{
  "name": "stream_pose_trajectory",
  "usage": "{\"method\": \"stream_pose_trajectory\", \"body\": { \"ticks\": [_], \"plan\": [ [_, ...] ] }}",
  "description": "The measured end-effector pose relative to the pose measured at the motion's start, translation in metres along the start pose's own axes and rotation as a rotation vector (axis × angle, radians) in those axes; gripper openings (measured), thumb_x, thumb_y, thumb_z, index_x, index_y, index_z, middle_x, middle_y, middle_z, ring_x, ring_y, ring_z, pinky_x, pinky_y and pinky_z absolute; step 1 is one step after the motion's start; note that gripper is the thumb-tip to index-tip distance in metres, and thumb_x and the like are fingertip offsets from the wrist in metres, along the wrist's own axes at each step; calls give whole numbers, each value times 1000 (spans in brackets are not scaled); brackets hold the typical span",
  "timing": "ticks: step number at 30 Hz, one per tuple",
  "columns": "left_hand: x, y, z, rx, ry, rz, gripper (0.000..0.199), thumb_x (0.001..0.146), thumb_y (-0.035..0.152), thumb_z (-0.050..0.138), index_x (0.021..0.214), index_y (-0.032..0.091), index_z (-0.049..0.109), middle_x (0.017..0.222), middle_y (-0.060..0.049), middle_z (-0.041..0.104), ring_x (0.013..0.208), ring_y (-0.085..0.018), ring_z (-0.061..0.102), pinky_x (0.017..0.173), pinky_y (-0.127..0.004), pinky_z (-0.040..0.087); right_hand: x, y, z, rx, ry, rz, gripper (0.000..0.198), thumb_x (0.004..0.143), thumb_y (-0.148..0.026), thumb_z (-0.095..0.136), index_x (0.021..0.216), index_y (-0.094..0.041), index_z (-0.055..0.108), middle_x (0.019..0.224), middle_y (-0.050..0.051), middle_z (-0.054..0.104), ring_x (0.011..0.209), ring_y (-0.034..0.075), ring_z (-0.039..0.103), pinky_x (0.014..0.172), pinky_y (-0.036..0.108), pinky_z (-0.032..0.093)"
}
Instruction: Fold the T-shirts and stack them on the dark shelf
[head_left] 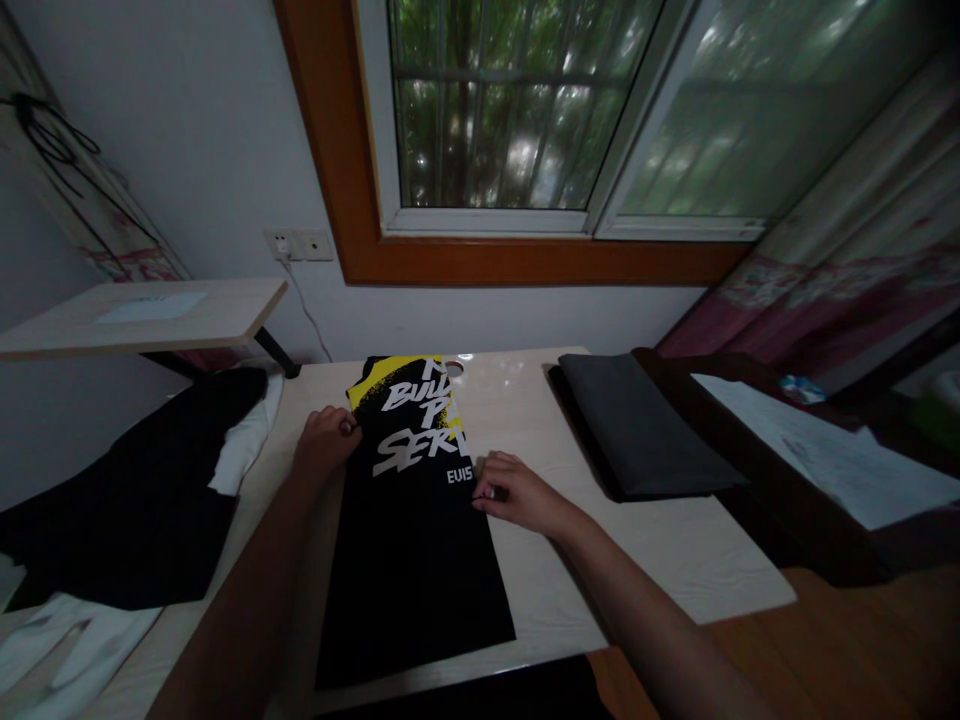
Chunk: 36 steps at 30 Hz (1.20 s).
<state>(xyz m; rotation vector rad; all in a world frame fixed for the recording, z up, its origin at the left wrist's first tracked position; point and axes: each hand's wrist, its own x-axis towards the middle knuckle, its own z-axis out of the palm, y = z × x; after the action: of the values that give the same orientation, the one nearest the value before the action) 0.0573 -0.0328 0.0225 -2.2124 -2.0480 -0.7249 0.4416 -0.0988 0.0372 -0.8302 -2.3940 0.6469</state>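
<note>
A black T-shirt (416, 560) with yellow and white lettering lies folded lengthwise into a long strip on the pale table (555, 590). My left hand (326, 440) pinches its left edge beside the print, fingers closed on the cloth. On the opposite edge, level with the small white letters, my right hand (514, 492) has its thumb and fingertips closed on the fabric. Between the two hands the shirt lies flat, its printed end toward the wall.
Dark folded cloth (637, 425) lies to the right on the table. At the left are a black garment (142, 490) and white cloth (82, 650), below a raised wooden shelf (247, 300). Beyond the table, a wall socket (298, 244) and a window (517, 110); papers (832, 450) lie far right.
</note>
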Motion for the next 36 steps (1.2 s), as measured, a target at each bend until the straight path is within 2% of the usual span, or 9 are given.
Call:
{"method": "stream_pose_trajectory", "body": {
  "ticks": [5, 11, 16, 21, 24, 27, 30, 32, 36],
  "plan": [
    [-1, 6, -5, 0, -40, -34, 10, 77, 30, 62, 83, 22, 62, 87, -4, 64, 89, -23, 59, 92, -38, 43, -1, 2, 2, 5, 0, 5, 9, 87, -29, 76, 89, -23, 69, 81, 1, 64, 86, 19, 57, 82, 34, 41],
    [-7, 12, -15, -19, -156, -96, 9, 76, 31, 61, 80, 22, 61, 86, -4, 64, 85, -22, 60, 84, -35, 45, -1, 1, 1, 5, -2, 8, 10, 87, -30, 76, 88, -23, 69, 82, 1, 63, 85, 18, 57, 83, 34, 41],
    [-10, 17, -19, -29, -175, -162, 10, 76, 32, 59, 76, 22, 59, 86, -4, 65, 84, -21, 61, 80, -33, 45, 0, 0, 0, 13, 5, 1, 10, 87, -30, 75, 87, -22, 68, 81, 1, 64, 84, 18, 57, 85, 34, 41],
    [-9, 4, -24, -112, -211, -257, 12, 76, 34, 60, 75, 23, 62, 82, -1, 67, 80, -19, 63, 72, -30, 45, -1, 3, 0, 12, -2, 1, 10, 87, -29, 75, 87, -22, 68, 80, 1, 64, 85, 18, 57, 84, 34, 42],
    [-10, -4, -27, -189, -241, -254, 13, 77, 35, 59, 75, 23, 65, 81, 0, 69, 79, -19, 64, 70, -30, 45, -1, 3, 0, 2, -3, 3, 10, 87, -29, 75, 86, -22, 67, 79, 0, 63, 84, 18, 58, 86, 35, 41],
    [-11, -5, -28, -178, -252, -232, 13, 77, 33, 59, 71, 23, 65, 77, 0, 68, 76, -18, 63, 67, -30, 44, -1, 2, 0, -5, -4, 7, 11, 87, -29, 75, 84, -22, 67, 78, 0, 63, 83, 18, 59, 87, 35, 41],
    [-12, 2, -28, -107, -218, -218, 12, 78, 32, 59, 71, 23, 62, 78, 0, 66, 74, -18, 61, 67, -30, 44, -1, 1, 0, 1, -7, 6, 10, 87, -27, 74, 84, -22, 67, 78, 0, 63, 82, 17, 58, 85, 34, 41],
    [-12, 8, -28, -57, -123, -200, 9, 79, 29, 58, 72, 23, 60, 83, -2, 64, 77, -19, 60, 72, -32, 47, -1, 1, -1, 6, -6, 4, 10, 87, -27, 75, 83, -22, 66, 77, -1, 62, 81, 17, 57, 84, 33, 41],
    [-10, 27, -27, 14, 108, -30, 9, 83, 22, 55, 86, 22, 64, 99, -9, 66, 102, -26, 61, 98, -42, 47, -1, 1, -1, 15, -5, 7, 11, 87, -26, 74, 81, -22, 66, 76, -1, 62, 80, 17, 56, 84, 34, 41]
  ]
}}
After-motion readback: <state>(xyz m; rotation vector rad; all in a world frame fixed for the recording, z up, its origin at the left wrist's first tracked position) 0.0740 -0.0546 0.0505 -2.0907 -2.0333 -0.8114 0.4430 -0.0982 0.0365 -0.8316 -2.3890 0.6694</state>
